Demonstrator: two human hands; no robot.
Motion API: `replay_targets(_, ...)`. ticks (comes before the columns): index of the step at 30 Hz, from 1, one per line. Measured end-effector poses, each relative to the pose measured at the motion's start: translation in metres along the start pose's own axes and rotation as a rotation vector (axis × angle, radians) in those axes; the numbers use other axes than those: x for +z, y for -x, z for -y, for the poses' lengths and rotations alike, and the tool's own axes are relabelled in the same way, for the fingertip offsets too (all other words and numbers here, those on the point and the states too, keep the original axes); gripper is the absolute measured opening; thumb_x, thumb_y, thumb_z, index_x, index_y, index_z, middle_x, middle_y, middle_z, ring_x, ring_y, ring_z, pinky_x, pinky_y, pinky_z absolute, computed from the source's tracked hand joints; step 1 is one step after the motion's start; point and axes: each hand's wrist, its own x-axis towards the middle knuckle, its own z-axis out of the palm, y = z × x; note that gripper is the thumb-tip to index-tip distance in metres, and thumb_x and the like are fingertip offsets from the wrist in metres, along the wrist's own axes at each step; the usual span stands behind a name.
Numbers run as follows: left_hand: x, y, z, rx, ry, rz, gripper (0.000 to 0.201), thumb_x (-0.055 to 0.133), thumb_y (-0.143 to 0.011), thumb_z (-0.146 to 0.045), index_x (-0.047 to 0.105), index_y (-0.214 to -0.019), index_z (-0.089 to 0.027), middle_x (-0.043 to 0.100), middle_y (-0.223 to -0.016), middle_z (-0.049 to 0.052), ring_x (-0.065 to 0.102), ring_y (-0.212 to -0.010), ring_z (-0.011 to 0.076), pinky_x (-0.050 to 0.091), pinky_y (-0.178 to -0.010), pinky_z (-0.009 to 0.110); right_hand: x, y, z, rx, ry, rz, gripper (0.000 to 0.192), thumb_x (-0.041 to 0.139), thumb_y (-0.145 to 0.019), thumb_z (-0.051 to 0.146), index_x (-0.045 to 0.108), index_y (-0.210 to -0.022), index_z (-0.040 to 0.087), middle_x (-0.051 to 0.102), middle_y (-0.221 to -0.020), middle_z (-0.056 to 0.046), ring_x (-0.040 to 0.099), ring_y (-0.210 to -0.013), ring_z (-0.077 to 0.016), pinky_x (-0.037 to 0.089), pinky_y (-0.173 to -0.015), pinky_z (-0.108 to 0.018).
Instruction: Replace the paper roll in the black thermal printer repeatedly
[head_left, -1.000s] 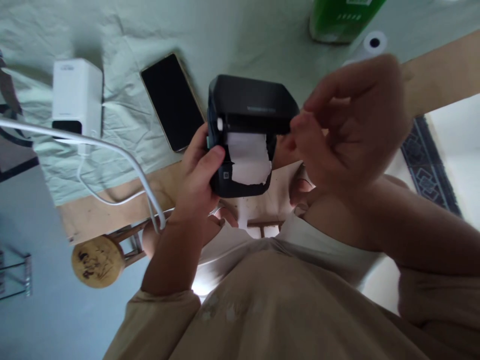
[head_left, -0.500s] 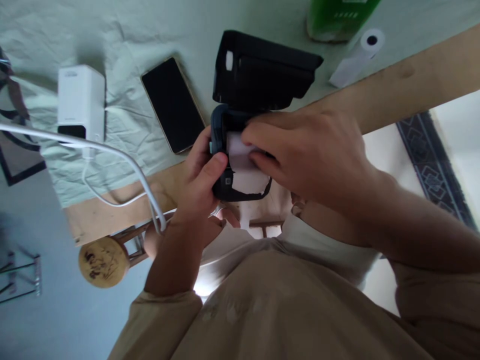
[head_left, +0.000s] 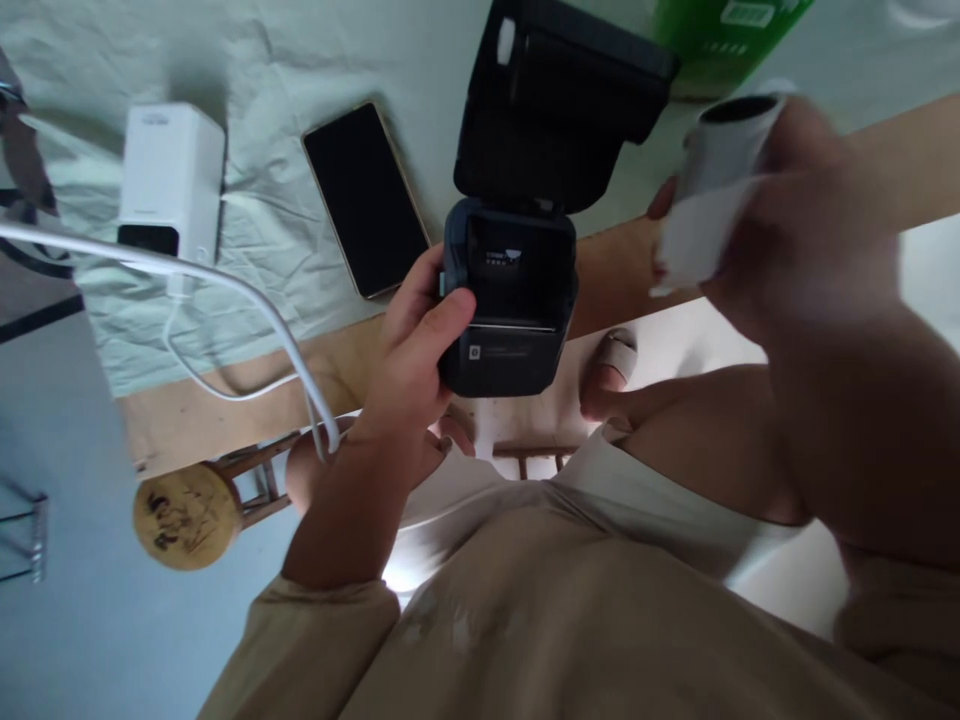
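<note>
My left hand grips a dark portable receipt printer by its left side, with the thumb over the front edge. The printer's black lid is swung up and back. No roll sits in its bay, where a small white mark shows on the dark inner wall. Off to the right, my right hand, blurred, is closed around a white paper roll with a dark hollow core and a loose end hanging down. A bit of white behind those fingers is mostly hidden, and I cannot make it out.
A black-screened phone lies left of the printer on the pale green cloth. Further left stands a white power bank with a white cable. A green container is at the back right. A wooden stool stands below the table edge.
My right hand has left the printer's bay and moved right, now holding a paper roll. The white roll is gone from the bay. My left hand still holds the printer.
</note>
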Motion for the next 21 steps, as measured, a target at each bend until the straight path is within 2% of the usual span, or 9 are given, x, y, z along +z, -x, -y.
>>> replay_targets(3,0.0,-0.001,0.001,0.014,0.029,0.001,0.03,0.084,-0.082,-0.038,0.081,-0.108,-0.023,0.079,-0.096,-0.001,0.072,-0.082,0.0124,0.059,-0.069,0.021,-0.003,-0.003,-0.012,-0.02,0.15,0.008,0.027,0.075,-0.078,0.024,0.056,-0.097,0.026,0.061,-0.081,0.002,0.06,-0.068,-0.0133,0.055,-0.062,-0.032)
replay_targets(6,0.001,-0.001,0.002,0.007,0.071,-0.002,0.028,0.084,-0.083,-0.033,0.082,-0.108,-0.022,0.08,-0.096,-0.001,0.073,-0.081,0.0126,0.06,-0.068,0.021,-0.003,-0.001,-0.009,-0.196,0.463,-0.054,0.024,0.078,-0.078,0.024,0.058,-0.092,0.025,0.063,-0.091,-0.003,0.065,-0.093,-0.0211,0.058,-0.09,-0.044)
replay_targets(8,0.003,0.0,0.001,-0.009,0.093,0.006,0.026,0.082,-0.085,-0.031,0.082,-0.109,-0.021,0.08,-0.095,0.0,0.073,-0.08,0.0123,0.06,-0.067,0.02,-0.002,-0.002,-0.003,-0.296,0.631,-0.064,0.02,0.077,-0.083,0.029,0.06,-0.093,0.026,0.064,-0.101,-0.006,0.065,-0.105,-0.025,0.056,-0.099,-0.048)
replay_targets(11,0.005,0.002,-0.002,-0.02,0.101,0.023,0.023,0.08,-0.088,-0.029,0.082,-0.107,-0.018,0.078,-0.091,0.001,0.071,-0.078,0.0111,0.059,-0.067,0.019,0.003,-0.014,0.002,-0.301,0.694,-0.035,0.024,0.077,-0.085,0.033,0.06,-0.101,0.027,0.067,-0.113,-0.007,0.065,-0.109,-0.026,0.057,-0.098,-0.046)
replay_targets(13,0.006,0.003,-0.005,-0.02,0.091,0.007,0.023,0.08,-0.087,-0.028,0.082,-0.107,-0.018,0.078,-0.092,0.001,0.071,-0.08,0.0114,0.06,-0.069,0.019,0.009,-0.023,0.002,-0.2,0.748,-0.021,0.032,0.079,-0.084,0.031,0.059,-0.109,0.028,0.068,-0.114,-0.007,0.067,-0.105,-0.0261,0.057,-0.097,-0.046)
replay_targets(15,0.007,0.004,-0.005,-0.032,0.076,-0.01,0.023,0.079,-0.087,-0.028,0.081,-0.108,-0.018,0.078,-0.095,0.002,0.072,-0.082,0.0118,0.061,-0.071,0.019,0.015,-0.029,0.002,-0.058,0.835,-0.016,0.04,0.079,-0.083,0.029,0.058,-0.118,0.027,0.07,-0.107,-0.007,0.069,-0.098,-0.0271,0.057,-0.093,-0.048)
replay_targets(17,0.006,0.003,-0.005,-0.03,0.064,-0.003,0.024,0.08,-0.087,-0.031,0.081,-0.108,-0.019,0.078,-0.094,0.001,0.072,-0.08,0.0115,0.06,-0.07,0.02,0.017,-0.026,0.003,0.001,0.872,-0.02,0.053,0.081,-0.08,0.028,0.057,-0.127,0.024,0.072,-0.106,-0.007,0.071,-0.097,-0.0285,0.057,-0.091,-0.049)
replay_targets(19,0.004,0.002,-0.004,-0.025,0.041,0.008,0.027,0.082,-0.085,-0.035,0.08,-0.108,-0.021,0.077,-0.093,0.001,0.072,-0.078,0.0119,0.06,-0.068,0.021,0.012,-0.018,0.006,-0.122,0.807,-0.06,0.06,0.081,-0.079,0.029,0.056,-0.133,0.022,0.072,-0.118,-0.008,0.072,-0.109,-0.0288,0.058,-0.091,-0.045)
replay_targets(21,0.002,0.001,-0.003,-0.024,0.015,0.007,0.03,0.084,-0.082,-0.039,0.08,-0.106,-0.022,0.077,-0.094,0.001,0.074,-0.079,0.0139,0.06,-0.068,0.022,-0.001,-0.009,0.008,-0.334,0.725,-0.163,0.053,0.076,-0.084,0.033,0.06,-0.133,0.022,0.07,-0.129,-0.008,0.07,-0.117,-0.0257,0.056,-0.088,-0.039)
